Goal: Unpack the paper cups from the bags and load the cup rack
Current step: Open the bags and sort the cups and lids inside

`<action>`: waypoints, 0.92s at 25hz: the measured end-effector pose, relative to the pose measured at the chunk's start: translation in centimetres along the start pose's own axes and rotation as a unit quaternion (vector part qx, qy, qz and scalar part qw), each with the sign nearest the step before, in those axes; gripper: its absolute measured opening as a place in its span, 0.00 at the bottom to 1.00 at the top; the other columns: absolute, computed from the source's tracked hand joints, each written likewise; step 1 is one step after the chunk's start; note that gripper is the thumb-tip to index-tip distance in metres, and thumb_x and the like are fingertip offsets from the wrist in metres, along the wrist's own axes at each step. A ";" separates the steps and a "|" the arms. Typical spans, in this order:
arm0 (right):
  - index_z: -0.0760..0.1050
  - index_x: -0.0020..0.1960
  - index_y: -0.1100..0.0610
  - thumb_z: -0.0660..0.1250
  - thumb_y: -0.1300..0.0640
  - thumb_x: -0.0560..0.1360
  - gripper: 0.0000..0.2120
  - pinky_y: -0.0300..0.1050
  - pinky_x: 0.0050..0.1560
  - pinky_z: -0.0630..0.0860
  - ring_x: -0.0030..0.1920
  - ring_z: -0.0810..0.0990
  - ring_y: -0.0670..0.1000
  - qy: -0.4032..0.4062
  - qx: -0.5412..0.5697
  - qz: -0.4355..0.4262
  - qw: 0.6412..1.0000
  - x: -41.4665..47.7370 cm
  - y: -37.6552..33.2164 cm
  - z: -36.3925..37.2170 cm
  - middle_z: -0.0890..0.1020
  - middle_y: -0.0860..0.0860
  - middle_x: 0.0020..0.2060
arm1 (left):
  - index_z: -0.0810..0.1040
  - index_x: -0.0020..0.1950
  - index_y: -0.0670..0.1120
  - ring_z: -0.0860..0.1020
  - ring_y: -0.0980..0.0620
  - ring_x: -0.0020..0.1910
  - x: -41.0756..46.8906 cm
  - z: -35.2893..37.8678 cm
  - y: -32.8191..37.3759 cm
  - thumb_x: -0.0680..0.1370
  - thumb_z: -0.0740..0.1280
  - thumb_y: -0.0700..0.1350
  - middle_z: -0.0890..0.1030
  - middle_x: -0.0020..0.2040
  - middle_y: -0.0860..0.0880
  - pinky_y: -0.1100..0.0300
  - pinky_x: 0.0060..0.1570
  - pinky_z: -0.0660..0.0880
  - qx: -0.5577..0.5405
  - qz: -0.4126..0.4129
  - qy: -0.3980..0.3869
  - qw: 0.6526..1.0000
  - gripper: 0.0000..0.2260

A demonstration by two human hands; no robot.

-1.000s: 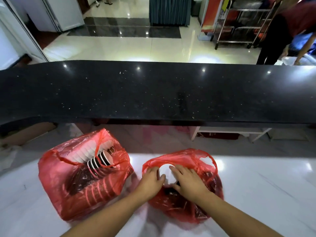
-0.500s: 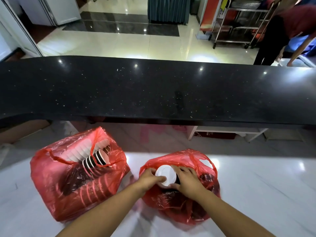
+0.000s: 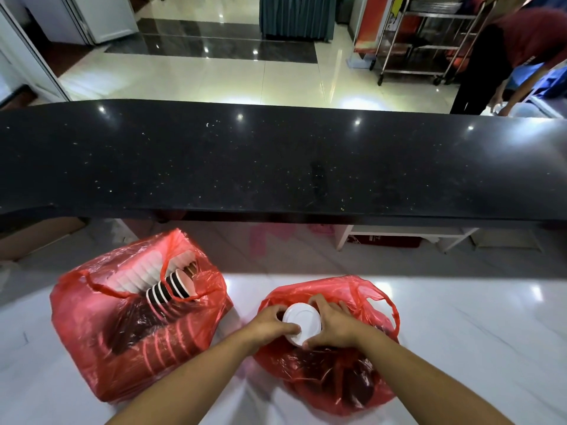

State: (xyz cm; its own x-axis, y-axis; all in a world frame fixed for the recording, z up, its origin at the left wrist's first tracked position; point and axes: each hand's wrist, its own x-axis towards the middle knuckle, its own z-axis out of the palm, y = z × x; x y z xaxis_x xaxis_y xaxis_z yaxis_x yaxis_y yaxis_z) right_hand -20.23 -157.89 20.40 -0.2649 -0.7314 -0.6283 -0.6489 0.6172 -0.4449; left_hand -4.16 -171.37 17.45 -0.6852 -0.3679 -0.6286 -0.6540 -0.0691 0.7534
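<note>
Two red plastic bags lie on a white marble counter (image 3: pixel 460 332). From the right bag (image 3: pixel 352 378) a stack of dark paper cups (image 3: pixel 302 322) sticks out, its white round bottom facing me. My left hand (image 3: pixel 270 322) grips the stack from the left, thumb on the white end. My right hand (image 3: pixel 333 325) grips it from the right, fingers curled round it. The left bag (image 3: pixel 101 338) is open at the top and holds stacks of white cups (image 3: pixel 138 274) and dark striped cups (image 3: pixel 168 291). No cup rack is in view.
A long black stone ledge (image 3: pixel 276 161) runs across above the counter. Beyond it lies a shiny tiled floor with a metal trolley (image 3: pixel 423 38) at the back right. A person in a red top (image 3: pixel 506 56) bends over at the far right.
Both hands have closed round the cup stack in the right bag and drawn it further up out of the bag, so more of its white end shows.
</note>
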 end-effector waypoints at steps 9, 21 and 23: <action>0.68 0.68 0.40 0.77 0.48 0.71 0.29 0.44 0.65 0.75 0.67 0.74 0.47 0.086 0.206 -0.098 0.970 -0.4 -0.2 -1.2 0.74 0.41 0.65 | 0.78 0.63 0.52 0.82 0.58 0.55 -0.2 -0.7 -0.1 0.65 0.81 0.55 0.83 0.57 0.54 0.60 0.57 0.79 -0.057 0.064 0.039 0.996 0.29; 0.52 0.79 0.41 0.77 0.45 0.71 0.46 0.41 0.71 0.66 0.72 0.65 0.48 0.245 -0.017 -0.147 0.958 -5.1 -3.0 -1.5 0.59 0.48 0.75 | 0.75 0.62 0.47 0.68 0.53 0.25 -2.8 -0.2 5.0 0.75 0.74 0.54 0.79 0.33 0.48 0.58 0.31 0.68 -0.317 0.032 0.022 0.948 0.20; 0.54 0.79 0.43 0.76 0.48 0.71 0.44 0.45 0.66 0.72 0.69 0.70 0.53 0.278 -0.065 -0.163 0.945 -5.6 -3.4 -1.0 0.60 0.51 0.74 | 0.75 0.61 0.49 0.69 0.52 0.25 -4.4 -0.1 5.3 0.75 0.73 0.58 0.78 0.33 0.48 0.58 0.31 0.70 -0.306 0.046 0.041 0.950 0.20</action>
State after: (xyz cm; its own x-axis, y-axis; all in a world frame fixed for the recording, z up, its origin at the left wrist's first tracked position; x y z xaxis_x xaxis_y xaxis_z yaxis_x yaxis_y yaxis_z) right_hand -17.31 -156.15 26.09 -0.3462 -0.9379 -0.0236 -0.8327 0.3187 -0.4528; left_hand -4.59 -170.20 24.23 -0.6873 -0.4676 -0.5558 -0.2659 -0.5500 0.7917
